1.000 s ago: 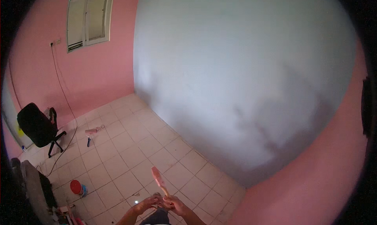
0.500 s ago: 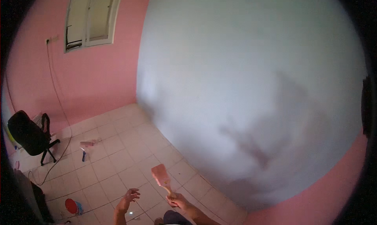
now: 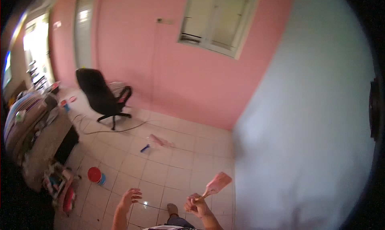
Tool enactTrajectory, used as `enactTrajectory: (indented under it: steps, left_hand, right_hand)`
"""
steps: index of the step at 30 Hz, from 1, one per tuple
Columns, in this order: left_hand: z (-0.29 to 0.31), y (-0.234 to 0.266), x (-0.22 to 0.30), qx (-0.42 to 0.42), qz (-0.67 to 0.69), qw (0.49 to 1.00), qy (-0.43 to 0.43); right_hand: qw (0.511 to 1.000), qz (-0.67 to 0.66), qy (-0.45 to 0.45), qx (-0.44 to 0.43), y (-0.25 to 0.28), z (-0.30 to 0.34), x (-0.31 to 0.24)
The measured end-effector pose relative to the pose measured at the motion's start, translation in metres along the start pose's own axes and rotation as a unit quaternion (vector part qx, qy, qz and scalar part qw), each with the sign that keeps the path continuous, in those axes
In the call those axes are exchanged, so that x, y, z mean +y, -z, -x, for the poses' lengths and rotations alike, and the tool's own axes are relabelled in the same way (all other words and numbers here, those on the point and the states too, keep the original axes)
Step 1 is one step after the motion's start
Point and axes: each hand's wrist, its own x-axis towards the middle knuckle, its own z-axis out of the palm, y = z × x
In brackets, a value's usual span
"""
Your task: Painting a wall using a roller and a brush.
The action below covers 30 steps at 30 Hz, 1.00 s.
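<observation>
My right hand [image 3: 197,206], low in the view, is closed round the wooden handle of a wide paintbrush [image 3: 219,182]. The brush tilts up and to the right, and its flat head is coated in pink. My left hand [image 3: 131,196] hangs over the floor with its fingers loosely apart and nothing in them. Left of it a small bucket [image 3: 103,178], blue outside and red at its top, stands on the tiles. Farther off, a paint roller [image 3: 157,140] with a pink sleeve and a blue handle [image 3: 144,148] lies on the floor.
A black office chair [image 3: 97,91] stands by the pink wall [image 3: 168,65], with a cable [image 3: 116,131] looping over the tiles near it. A heaped bed or table [image 3: 44,137] takes up the left side. A pale blue-grey wall [image 3: 304,121] rises at the right. One foot [image 3: 172,209] shows below.
My view has swung left, bringing the chair, the heaped furniture and a bright doorway further in. The brush, still in my right hand, now leans right instead of left.
</observation>
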Motion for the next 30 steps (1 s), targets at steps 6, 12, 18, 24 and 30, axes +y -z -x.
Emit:
enactTrajectory:
  steps: [6, 12, 18, 24, 30]
  left_hand:
    - [-0.014, 0.04, 0.074, 0.178, -0.009, 0.982, -0.068]
    - [-0.028, 0.082, 0.073, 0.331, 0.089, 0.936, -0.08]
    - [-0.059, 0.179, 0.108, 0.37, 0.13, 0.918, -0.057]
    - [-0.117, 0.295, 0.19, 0.475, 0.151, 0.853, -0.155]
    - [-0.181, 0.384, 0.246, 0.488, 0.126, 0.848, -0.164]
  right_hand:
    - [0.972, 0.223, -0.069, -0.001, 0.059, -0.193, -0.061]
    - [0.99, 0.099, -0.075, -0.069, 0.004, -0.367, -0.04]
    - [0.878, 0.452, -0.157, -0.027, -0.034, -0.51, 0.064]
    - [0.87, 0.367, -0.301, -0.133, -0.092, -0.645, 0.17]
    - [0.718, 0.54, -0.355, -0.258, -0.169, -0.773, 0.252]
